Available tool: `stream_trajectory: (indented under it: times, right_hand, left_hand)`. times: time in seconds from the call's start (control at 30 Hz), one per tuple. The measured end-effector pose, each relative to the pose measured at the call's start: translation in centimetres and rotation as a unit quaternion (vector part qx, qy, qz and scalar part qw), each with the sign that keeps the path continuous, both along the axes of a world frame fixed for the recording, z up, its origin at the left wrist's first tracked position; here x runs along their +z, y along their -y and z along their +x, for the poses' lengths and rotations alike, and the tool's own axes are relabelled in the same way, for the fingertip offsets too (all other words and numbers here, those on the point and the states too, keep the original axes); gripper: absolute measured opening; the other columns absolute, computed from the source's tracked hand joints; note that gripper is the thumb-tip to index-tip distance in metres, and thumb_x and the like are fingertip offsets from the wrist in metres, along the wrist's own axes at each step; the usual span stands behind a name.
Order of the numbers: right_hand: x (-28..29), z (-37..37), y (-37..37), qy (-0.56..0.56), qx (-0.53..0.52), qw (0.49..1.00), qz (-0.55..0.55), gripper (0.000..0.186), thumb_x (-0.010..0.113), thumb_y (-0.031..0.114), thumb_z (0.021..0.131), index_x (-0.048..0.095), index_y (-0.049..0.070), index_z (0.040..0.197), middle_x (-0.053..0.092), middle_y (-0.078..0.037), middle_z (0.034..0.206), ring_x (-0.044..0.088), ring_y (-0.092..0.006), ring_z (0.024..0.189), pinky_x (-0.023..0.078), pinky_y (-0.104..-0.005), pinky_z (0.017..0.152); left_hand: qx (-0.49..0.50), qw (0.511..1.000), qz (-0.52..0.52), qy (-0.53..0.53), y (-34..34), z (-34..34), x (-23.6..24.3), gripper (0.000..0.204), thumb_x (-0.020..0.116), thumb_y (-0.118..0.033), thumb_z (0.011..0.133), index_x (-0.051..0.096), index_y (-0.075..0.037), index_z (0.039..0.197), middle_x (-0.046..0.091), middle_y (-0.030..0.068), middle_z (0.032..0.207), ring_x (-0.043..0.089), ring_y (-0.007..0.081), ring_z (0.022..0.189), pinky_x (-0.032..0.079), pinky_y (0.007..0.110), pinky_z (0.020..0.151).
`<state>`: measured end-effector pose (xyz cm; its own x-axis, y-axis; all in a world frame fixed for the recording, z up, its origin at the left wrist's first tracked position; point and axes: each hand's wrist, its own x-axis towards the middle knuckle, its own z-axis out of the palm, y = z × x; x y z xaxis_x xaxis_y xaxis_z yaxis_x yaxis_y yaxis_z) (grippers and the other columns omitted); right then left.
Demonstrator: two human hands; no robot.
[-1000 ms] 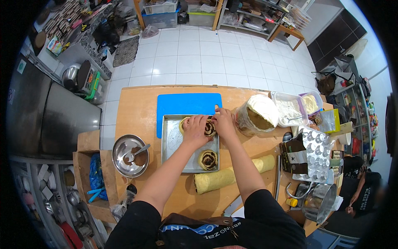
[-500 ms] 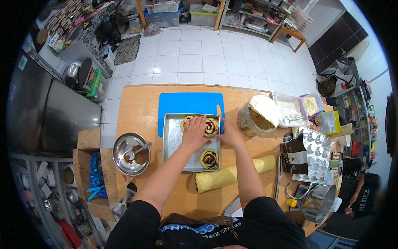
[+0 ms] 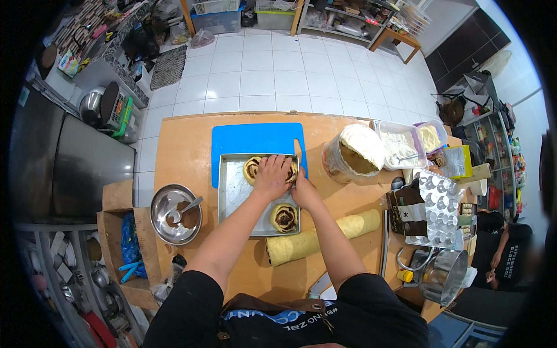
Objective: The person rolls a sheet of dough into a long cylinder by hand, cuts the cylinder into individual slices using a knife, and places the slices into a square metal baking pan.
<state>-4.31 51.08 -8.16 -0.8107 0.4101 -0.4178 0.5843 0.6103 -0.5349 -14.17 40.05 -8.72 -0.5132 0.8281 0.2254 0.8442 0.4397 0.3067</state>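
Observation:
A square metal baking pan (image 3: 232,200) lies partly over a blue cutting board (image 3: 255,134). Three swirled dough rolls with dark filling are in it: one roll (image 3: 252,169) at the far side, one roll (image 3: 293,173) beside it under my hands, and another roll (image 3: 284,217) in the near right corner. Over the far right roll rests my left hand (image 3: 274,178), fingers stretched out and covering most of it. My right hand (image 3: 304,193) is at the pan's right wall, fingers extended beside that same roll, tips partly hidden. A long uncut dough log (image 3: 325,236) lies nearer me.
Left of the pan stands a steel bowl (image 3: 174,197) with brown filling and a spoon (image 3: 184,211). At right are a large tub (image 3: 354,153), a container of white powder (image 3: 400,145), a metal muffin tray (image 3: 435,203) and a mixer bowl (image 3: 444,278). Another person (image 3: 499,255) is at far right.
My left hand has shifted right over the far right roll, uncovering the far left one. My right hand has moved in against the pan's right side. The whole view has shifted slightly.

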Motion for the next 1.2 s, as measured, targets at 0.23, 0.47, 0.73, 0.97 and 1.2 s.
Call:
stream_trajectory:
  times: [0.23, 0.47, 0.73, 0.97, 1.2]
  right_hand:
    - [-0.4, 0.1, -0.1, -0.005, -0.007, 1.0, -0.015, 0.078, 0.057, 0.007, 0.081, 0.012, -0.006, 0.143, 0.061, -0.033, 0.106, 0.061, -0.0449, 0.098, 0.051, -0.0478, 0.082]
    - [-1.2, 0.3, -0.1, -0.038, 0.003, 0.999, -0.013, 0.078, 0.056, 0.006, 0.081, 0.011, -0.001, 0.144, 0.061, -0.032, 0.107, 0.061, -0.0454, 0.1, 0.05, -0.0494, 0.083]
    - [-0.7, 0.1, 0.1, -0.017, -0.025, 0.999, -0.029, 0.081, 0.054, 0.004, 0.081, 0.008, 0.001, 0.146, 0.061, -0.033, 0.107, 0.061, -0.0458, 0.1, 0.049, -0.0498, 0.085]
    - [-1.3, 0.3, 0.2, -0.009, -0.016, 1.0, 0.006, 0.082, 0.055, 0.004, 0.081, 0.008, 0.001, 0.147, 0.061, -0.033, 0.107, 0.061, -0.0461, 0.1, 0.049, -0.0493, 0.086]
    - [-0.7, 0.1, 0.3, -0.02, -0.016, 1.0, -0.013, 0.083, 0.057, 0.004, 0.081, 0.007, -0.003, 0.147, 0.061, -0.033, 0.109, 0.061, -0.0462, 0.101, 0.049, -0.0504, 0.086]
  left_hand:
    - [-0.056, 0.997, 0.053, -0.014, 0.6, 0.3, 0.6, 0.063, 0.076, -0.024, 0.066, 0.053, -0.01, 0.123, 0.053, 0.0078, 0.124, 0.045, 0.0251, 0.124, 0.033, 0.044, 0.102]
    - [-0.167, 0.982, 0.074, -0.042, 1.2, -0.4, -1.6, 0.05, 0.067, -0.018, 0.075, 0.055, -0.008, 0.123, 0.057, 0.0062, 0.125, 0.049, 0.0233, 0.125, 0.032, 0.045, 0.109]
    - [-0.124, 0.988, 0.04, -0.079, 1.0, 0.1, 0.5, 0.065, 0.073, -0.032, 0.075, 0.05, -0.009, 0.131, 0.054, 0.0077, 0.131, 0.042, 0.026, 0.132, 0.024, 0.045, 0.114]
    - [0.062, 0.996, -0.046, 0.04, 3.6, -0.5, 1.6, 0.083, 0.064, -0.058, 0.08, 0.043, -0.002, 0.137, 0.046, 0.0116, 0.14, 0.036, 0.0264, 0.136, 0.018, 0.045, 0.116]
    - [0.002, 0.997, -0.061, -0.053, 1.9, 1.5, -1.0, 0.08, 0.052, -0.056, 0.089, 0.034, -0.002, 0.145, 0.037, 0.0111, 0.149, 0.03, 0.0237, 0.14, 0.016, 0.044, 0.117]
